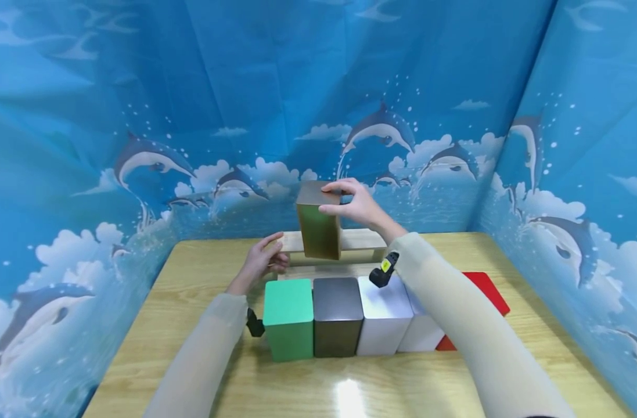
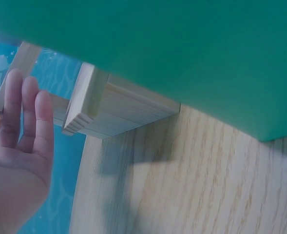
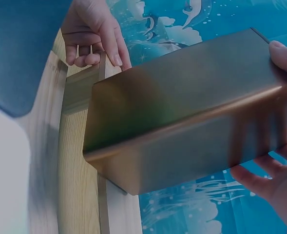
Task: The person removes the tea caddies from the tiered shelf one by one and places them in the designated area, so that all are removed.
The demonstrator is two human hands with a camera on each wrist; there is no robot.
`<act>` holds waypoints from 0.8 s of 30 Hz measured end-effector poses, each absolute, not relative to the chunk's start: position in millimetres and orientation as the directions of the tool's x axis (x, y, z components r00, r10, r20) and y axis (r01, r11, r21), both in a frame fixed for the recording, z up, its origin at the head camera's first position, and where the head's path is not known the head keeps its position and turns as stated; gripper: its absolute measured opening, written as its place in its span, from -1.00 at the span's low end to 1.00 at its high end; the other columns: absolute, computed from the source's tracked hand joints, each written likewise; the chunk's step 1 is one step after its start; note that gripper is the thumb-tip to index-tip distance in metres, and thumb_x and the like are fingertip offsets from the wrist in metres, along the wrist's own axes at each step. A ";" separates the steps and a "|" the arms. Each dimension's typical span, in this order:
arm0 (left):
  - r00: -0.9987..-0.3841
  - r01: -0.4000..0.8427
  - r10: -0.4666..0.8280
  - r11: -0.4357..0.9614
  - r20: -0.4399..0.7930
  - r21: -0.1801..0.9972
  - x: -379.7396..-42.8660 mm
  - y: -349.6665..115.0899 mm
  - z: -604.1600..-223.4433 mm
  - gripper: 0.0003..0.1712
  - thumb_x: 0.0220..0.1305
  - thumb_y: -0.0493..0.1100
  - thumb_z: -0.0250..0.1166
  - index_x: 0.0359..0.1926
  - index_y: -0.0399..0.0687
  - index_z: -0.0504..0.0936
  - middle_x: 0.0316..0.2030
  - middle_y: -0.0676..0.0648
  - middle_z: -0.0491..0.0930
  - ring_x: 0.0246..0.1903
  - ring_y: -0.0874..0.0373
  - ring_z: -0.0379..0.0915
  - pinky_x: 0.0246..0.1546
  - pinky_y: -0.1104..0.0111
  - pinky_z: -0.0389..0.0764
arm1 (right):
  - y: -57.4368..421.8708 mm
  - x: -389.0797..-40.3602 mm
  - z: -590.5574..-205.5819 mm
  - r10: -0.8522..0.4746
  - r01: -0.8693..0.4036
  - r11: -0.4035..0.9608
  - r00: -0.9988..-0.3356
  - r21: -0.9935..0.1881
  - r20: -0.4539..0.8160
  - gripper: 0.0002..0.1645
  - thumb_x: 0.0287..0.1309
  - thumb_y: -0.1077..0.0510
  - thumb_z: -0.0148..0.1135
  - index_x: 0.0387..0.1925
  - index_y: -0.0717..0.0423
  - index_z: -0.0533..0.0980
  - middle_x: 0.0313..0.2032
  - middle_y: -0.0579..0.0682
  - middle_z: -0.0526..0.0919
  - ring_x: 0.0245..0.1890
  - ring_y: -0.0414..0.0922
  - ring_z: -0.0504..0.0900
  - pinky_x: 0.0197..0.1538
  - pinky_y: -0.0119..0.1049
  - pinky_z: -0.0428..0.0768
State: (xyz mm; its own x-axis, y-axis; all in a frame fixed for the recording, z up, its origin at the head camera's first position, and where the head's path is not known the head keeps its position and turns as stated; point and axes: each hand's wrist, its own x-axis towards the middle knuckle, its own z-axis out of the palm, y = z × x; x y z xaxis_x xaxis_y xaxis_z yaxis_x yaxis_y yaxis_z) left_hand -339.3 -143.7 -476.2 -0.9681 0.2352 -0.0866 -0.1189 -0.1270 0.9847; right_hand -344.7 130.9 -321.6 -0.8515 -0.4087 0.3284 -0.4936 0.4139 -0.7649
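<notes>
My right hand (image 1: pixel 357 203) grips the upper end of a shiny bronze-brown rectangular box (image 1: pixel 318 229), with thumb and fingers on opposite sides. The box is tilted slightly, its lower end over the wooden rack (image 1: pixel 362 239). In the right wrist view the box (image 3: pixel 192 112) shows its long smooth sides and rounded edges. My left hand (image 1: pixel 266 258) is at the rack's left end; in the right wrist view this hand (image 3: pixel 94 34) has its thumb and fingers about the end of the upper board. In the left wrist view its fingers (image 2: pixel 28 112) reach up beside the board.
In front of the rack stands a row of boxes: green (image 1: pixel 288 302), dark grey (image 1: pixel 338 316), silvery white (image 1: pixel 383 319) and another pale one (image 1: pixel 423 331). A red one (image 1: pixel 485 290) is partly hidden by my right sleeve. A dolphin-printed blue curtain (image 1: pixel 276 87) hangs behind the wooden table (image 1: pixel 187 290).
</notes>
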 end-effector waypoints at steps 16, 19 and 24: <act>-0.967 -0.123 0.236 -0.118 -0.092 0.985 -338.2 -142.9 -478.8 -0.45 0.35 -0.01 0.11 0.33 0.12 0.28 -0.43 -0.09 0.64 -0.44 0.12 0.59 -0.26 0.17 0.64 | 160.6 -325.7 -320.0 -0.363 -0.465 0.364 -0.869 -0.807 0.337 -0.48 0.00 0.03 0.40 0.05 0.01 0.54 0.20 -0.03 0.27 0.06 -0.05 0.33 0.03 -0.11 0.51; -0.968 -0.116 0.236 -0.121 -0.085 0.986 -338.5 -143.0 -478.6 -0.44 0.35 -0.01 0.11 0.34 0.11 0.27 -0.44 -0.09 0.64 -0.44 0.13 0.59 -0.29 0.19 0.64 | 163.1 -311.8 -310.7 -0.360 -0.466 0.369 -0.870 -0.805 0.338 -0.48 0.03 0.10 0.38 0.07 0.11 0.52 0.22 0.05 0.25 0.08 -0.01 0.32 0.06 -0.06 0.48; -0.969 -0.116 0.234 -0.126 -0.084 0.985 -338.4 -143.5 -477.9 -0.45 0.35 -0.02 0.11 0.33 0.12 0.28 -0.44 -0.09 0.63 -0.44 0.12 0.60 -0.30 0.21 0.65 | 168.5 -291.3 -296.9 -0.352 -0.482 0.380 -0.865 -0.789 0.359 -0.47 0.05 0.14 0.36 0.08 0.20 0.49 0.24 0.14 0.23 0.13 0.04 0.30 0.09 0.00 0.45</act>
State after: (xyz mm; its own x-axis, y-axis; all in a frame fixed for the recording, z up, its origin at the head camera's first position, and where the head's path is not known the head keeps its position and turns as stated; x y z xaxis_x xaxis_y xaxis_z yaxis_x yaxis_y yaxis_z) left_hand -338.4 -143.5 -477.9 -0.9685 0.2344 -0.0836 -0.1156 -0.1265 0.9852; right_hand -291.3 168.5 -296.9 -0.8646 -0.3517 0.3588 -0.4821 0.3799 -0.7895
